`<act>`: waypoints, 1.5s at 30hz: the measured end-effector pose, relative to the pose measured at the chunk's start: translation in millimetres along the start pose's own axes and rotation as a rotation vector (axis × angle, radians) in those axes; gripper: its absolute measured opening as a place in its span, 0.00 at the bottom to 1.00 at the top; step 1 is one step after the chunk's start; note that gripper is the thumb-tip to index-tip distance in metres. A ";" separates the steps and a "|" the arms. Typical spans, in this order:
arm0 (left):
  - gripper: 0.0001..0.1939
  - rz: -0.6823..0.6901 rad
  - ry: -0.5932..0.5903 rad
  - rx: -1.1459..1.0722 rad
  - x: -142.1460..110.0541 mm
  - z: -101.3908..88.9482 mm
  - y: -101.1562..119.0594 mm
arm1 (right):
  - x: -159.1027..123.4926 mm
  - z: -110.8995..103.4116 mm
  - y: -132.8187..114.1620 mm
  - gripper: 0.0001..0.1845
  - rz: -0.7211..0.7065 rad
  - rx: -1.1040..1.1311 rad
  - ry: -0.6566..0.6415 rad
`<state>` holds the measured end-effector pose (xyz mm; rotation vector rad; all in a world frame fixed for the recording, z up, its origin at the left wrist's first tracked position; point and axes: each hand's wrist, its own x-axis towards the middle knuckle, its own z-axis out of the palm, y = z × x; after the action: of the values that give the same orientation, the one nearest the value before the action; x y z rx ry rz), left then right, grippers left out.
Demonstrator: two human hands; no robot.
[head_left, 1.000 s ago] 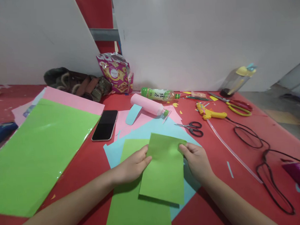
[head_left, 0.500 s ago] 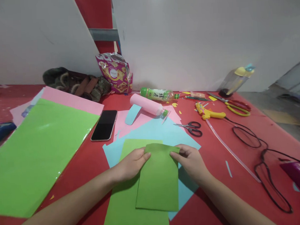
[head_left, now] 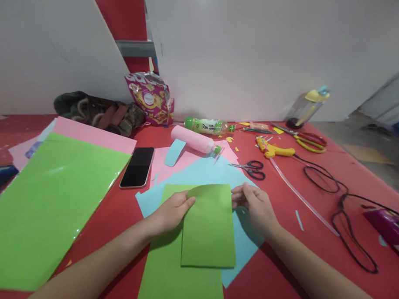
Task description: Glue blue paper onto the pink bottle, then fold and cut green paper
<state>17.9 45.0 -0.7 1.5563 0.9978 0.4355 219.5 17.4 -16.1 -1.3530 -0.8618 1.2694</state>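
Observation:
A small green craft sheet [head_left: 207, 230] is held upright-tilted above a larger green sheet [head_left: 165, 286]. My left hand [head_left: 170, 211] pinches its upper left edge, thumb on the front and fingers behind. Beside its upper right edge is my right hand [head_left: 253, 204], thumb off the sheet and fingers loosely bent; the fingertips come close to the edge, and I cannot tell if they touch it. Under the green sheets lies a light blue sheet [head_left: 248, 243]. Black-handled scissors [head_left: 251, 169] rest just beyond my right hand.
A phone [head_left: 137, 167] and a wrapped stack of green sheets [head_left: 60, 202] lie left. Behind are a pink-wrapped bottle [head_left: 192, 140], a green-labelled bottle [head_left: 208, 125] and a snack bag [head_left: 152, 99]. Right are a yellow glue gun [head_left: 274, 149], its cord [head_left: 347, 196] and larger scissors [head_left: 310, 143].
My right thumb has come off the small green sheet, and that hand has shifted off its corner. The sheet's top now stands flatter toward me, looking brighter; my left hand keeps its pinch.

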 end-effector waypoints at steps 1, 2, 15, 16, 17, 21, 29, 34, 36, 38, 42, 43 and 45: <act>0.13 -0.007 0.023 -0.033 0.3 0.7 -0.6 | -0.2 0.8 0.2 0.18 0.000 0.011 -0.032; 0.12 -0.013 0.040 -0.072 0.7 1.6 -1.2 | -0.7 1.8 0.3 0.17 0.003 0.004 -0.076; 0.15 -0.156 -0.012 -0.523 3.9 7.1 -4.9 | -1.7 6.7 2.2 0.16 -0.086 -0.287 -0.058; 0.16 -0.156 -0.032 -0.542 3.5 6.7 -3.5 | -2.0 7.1 2.4 0.15 -0.086 -0.277 -0.070; 0.16 -0.156 -0.050 -0.558 3.1 6.3 -2.1 | -2.4 7.9 2.5 0.13 -0.080 -0.258 -0.093; 0.15 -0.146 -0.102 -0.598 1.8 4.4 0.2 | -3.8 13.6 3.3 0.12 -0.007 -0.092 -0.246; 0.14 -0.119 -0.151 -0.549 6.1 1.6 -10.3 | -1.0 22.9 5.2 0.12 0.043 -0.111 -0.210; 0.15 -0.128 -0.085 -0.438 10.9 -2.8 -22.4 | 3.2 24.3 7.3 0.14 0.040 -0.201 -0.121; 0.16 -0.136 -0.066 -0.396 12.7 -4.9 -25.8 | 4.8 24.1 8.2 0.18 0.025 -0.226 -0.093; 0.16 -0.144 -0.064 -0.363 13.8 -6.4 -26.9 | 6.2 23.6 8.9 0.17 0.008 -0.239 -0.069; 0.16 -0.154 -0.065 -0.314 13.5 -7.7 -23.8 | 8.7 22.9 9.5 0.13 -0.024 -0.253 -0.020; 0.15 -0.155 -0.064 -0.304 13.1 -7.9 -22.8 | 9.3 22.7 9.3 0.13 -0.033 -0.261 -0.008; 0.15 -0.157 -0.060 -0.292 12.7 -8.1 -21.5 | 10.4 22.5 8.6 0.14 -0.056 -0.283 0.012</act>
<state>11.4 59.0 -21.9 1.2144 0.9558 0.4031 198.2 30.4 -24.4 -1.5446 -1.0943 1.1247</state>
